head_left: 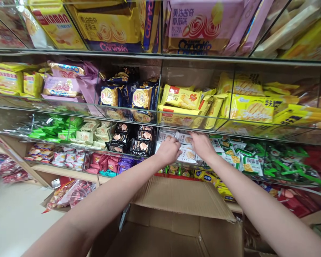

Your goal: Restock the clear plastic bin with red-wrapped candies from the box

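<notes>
White snack packets (187,154) with a small biscuit picture lie in a clear-walled shelf compartment. From the left, my left hand (169,151) reaches in, its fingers curled against these packets. My right hand (202,145) grips the packets from the other side, its fingertips at their back right edge and partly hidden by the shelf lip. Below my forearms stands an open cardboard box (176,196), its far flap folded out towards the shelf; the part of its inside in view shows bare cardboard.
Black packets (141,146) fill the compartment on the left, and green and white packets (247,159) the one on the right. A glass shelf of yellow packets (180,98) overhangs my hands. Red bagged goods (69,194) sit low at the left, beside pale floor (13,210).
</notes>
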`<state>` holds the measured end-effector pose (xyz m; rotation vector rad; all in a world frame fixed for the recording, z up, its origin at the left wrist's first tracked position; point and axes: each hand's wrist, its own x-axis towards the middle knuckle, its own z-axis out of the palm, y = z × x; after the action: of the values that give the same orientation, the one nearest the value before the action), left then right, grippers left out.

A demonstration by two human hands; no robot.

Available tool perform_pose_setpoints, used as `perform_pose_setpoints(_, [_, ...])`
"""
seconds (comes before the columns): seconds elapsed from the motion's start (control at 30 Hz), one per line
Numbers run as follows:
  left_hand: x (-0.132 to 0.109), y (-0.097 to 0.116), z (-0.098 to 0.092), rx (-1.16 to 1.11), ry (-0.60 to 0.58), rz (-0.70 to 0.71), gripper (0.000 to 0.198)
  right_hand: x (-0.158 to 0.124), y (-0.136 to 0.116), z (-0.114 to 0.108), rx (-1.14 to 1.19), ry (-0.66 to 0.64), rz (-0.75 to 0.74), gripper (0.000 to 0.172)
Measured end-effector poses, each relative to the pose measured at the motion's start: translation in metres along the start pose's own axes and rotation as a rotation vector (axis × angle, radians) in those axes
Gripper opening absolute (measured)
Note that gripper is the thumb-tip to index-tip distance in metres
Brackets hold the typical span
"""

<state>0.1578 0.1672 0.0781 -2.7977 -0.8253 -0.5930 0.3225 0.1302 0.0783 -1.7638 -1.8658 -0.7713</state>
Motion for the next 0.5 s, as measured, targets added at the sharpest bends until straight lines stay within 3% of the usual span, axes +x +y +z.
perform_pose_setpoints(0.1, [0.001, -0.003, 0.001, 0.0, 0.004, 0.016, 0.024, -0.013, 0.0, -0.008, -0.002, 0.018, -0.061, 0.028])
perform_pose_setpoints(0.23, [0.002, -0.011, 0.004, -0.026, -0.009, 0.067, 0.022, -0.032, -0.003, -0.017, -0.038, -0.058, -0.214, 0.033])
perform_pose_setpoints(0.5, [0.0, -0.013, 0.006, -0.018, 0.013, 0.065, 0.029, -0.03, 0.002, -0.012, -0.004, -0.109, -0.147, 0.023])
